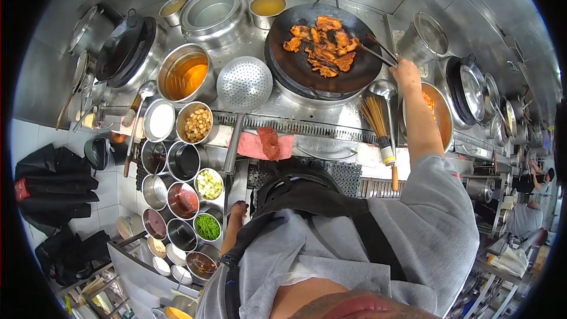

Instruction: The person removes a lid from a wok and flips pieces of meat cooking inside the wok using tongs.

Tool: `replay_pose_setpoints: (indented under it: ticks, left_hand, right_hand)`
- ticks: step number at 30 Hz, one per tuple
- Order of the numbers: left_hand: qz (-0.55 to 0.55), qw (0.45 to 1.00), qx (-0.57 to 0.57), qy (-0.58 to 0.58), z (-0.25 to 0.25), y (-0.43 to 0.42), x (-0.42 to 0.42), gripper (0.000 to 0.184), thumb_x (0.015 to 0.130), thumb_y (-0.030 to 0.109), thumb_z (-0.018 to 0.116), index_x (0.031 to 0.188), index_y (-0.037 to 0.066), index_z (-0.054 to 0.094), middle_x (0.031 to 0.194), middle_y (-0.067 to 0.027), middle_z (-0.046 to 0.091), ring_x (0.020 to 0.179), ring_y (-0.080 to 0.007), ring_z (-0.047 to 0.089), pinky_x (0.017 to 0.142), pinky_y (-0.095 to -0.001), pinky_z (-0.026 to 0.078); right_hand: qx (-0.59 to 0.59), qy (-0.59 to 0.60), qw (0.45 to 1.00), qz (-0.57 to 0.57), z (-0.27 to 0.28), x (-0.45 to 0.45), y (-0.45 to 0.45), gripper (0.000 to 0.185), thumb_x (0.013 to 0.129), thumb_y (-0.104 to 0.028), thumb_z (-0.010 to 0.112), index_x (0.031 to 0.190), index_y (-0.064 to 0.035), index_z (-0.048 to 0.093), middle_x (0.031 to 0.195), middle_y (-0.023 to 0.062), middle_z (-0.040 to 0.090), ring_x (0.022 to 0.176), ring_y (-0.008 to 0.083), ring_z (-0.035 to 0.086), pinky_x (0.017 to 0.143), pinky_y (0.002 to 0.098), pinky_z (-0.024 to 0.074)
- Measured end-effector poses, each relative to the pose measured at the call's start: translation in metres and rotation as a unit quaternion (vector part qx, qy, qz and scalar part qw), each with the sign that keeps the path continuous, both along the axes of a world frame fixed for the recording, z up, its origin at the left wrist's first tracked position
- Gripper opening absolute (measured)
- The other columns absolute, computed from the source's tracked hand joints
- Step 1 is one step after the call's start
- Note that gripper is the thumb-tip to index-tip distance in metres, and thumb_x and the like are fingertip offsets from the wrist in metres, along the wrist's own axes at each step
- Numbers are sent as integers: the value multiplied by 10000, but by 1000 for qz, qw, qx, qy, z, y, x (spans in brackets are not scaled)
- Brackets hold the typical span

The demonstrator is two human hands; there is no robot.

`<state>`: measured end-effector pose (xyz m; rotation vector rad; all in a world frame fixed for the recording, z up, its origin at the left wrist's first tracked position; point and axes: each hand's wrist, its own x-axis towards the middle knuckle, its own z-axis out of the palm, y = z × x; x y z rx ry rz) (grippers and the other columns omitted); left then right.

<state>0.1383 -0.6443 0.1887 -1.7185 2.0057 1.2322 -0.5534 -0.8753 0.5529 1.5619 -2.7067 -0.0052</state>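
My right hand (406, 75) is closed around the handle end of metal tongs (381, 54). The tongs reach over the right rim of a black wok (289, 65), their tips close to browned, orange-red meat pieces (328, 47). Down by my side, my left hand (238, 210) is small and partly hidden; its fingers are not clear. Beside it stand a pot of chopped green vegetable (208, 227) and a pot of pale green cubes (209, 184). A perforated skimmer (244, 84) lies left of the wok, its handle towards me.
A pot of amber liquid (184, 78) and several sauce pots, including one of red sauce (183, 199), stand on the left. A bamboo brush (375, 117) and a ladle (384, 90) lie front right. Beyond my right arm is an orange-filled pan (444, 121). People (525, 218) stand far right.
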Motion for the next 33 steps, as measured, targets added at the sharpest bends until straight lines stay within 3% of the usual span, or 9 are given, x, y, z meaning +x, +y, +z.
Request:
replay_pose_setpoints:
  ticks: [2,8,10,14,21,24,30,31,33]
  left_hand:
    - [135,989,59,30,11,-3,-11,176,821,176,583,943,69,650,692,-116,616,538,-209,620,453,-365,508]
    - [150,986,55,41,10,-11,-20,290,777,200,610,1032,74,668,641,-83,617,493,-190,595,459,-345,508]
    - [279,954,111,26,31,-16,-34,342,774,201,612,1087,74,665,645,-83,628,485,-185,598,469,-336,517]
    - [309,944,113,23,27,-7,-35,348,766,200,617,1086,72,668,643,-88,629,501,-185,614,482,-334,523]
    - [126,990,56,34,15,5,-23,176,779,229,597,843,65,617,624,-95,611,499,-217,617,487,-351,531]
    - [129,990,60,21,9,4,-20,212,781,229,598,906,63,643,637,-91,624,497,-215,618,489,-345,536]
    - [223,969,92,43,-17,9,-12,424,775,203,610,1173,58,637,672,-104,644,485,-197,616,480,-328,538]
    - [208,973,98,29,-12,7,-15,430,766,190,629,1176,57,636,752,-118,664,571,-216,648,538,-345,554]
    - [-1,999,-19,-31,-5,17,-14,398,730,168,698,1109,54,657,1014,-150,678,913,-293,676,773,-414,560]
  right_hand:
    - [-24,-8,1000,5,1,-4,1,349,806,-275,675,1084,-65,653,1044,218,664,1011,375,628,880,476,497]
    - [-12,1,997,80,8,11,-8,315,826,-262,669,1070,-65,639,964,205,675,970,373,638,846,473,508]
    - [-1,17,994,111,-4,10,-15,345,830,-275,676,1110,-79,638,924,205,679,944,371,645,839,472,511]
    - [33,21,988,149,-15,21,-21,276,840,-251,657,1040,-62,631,938,184,683,929,360,655,817,467,523]
    - [48,5,987,156,-48,41,-46,244,840,-245,660,1013,-74,641,939,175,681,926,357,654,814,465,531]
    - [52,-14,987,153,-49,48,-47,256,842,-243,652,1037,-77,638,953,177,679,934,361,651,818,465,528]
    - [30,5,985,168,7,38,-7,295,833,-261,659,1029,-45,612,980,186,666,956,378,633,821,469,518]
    - [55,21,982,181,10,31,2,318,831,-262,661,1046,-38,595,974,189,661,939,379,637,811,474,521]
    - [83,44,974,208,10,21,20,327,831,-258,658,1052,-29,584,982,188,657,927,376,643,808,473,524]
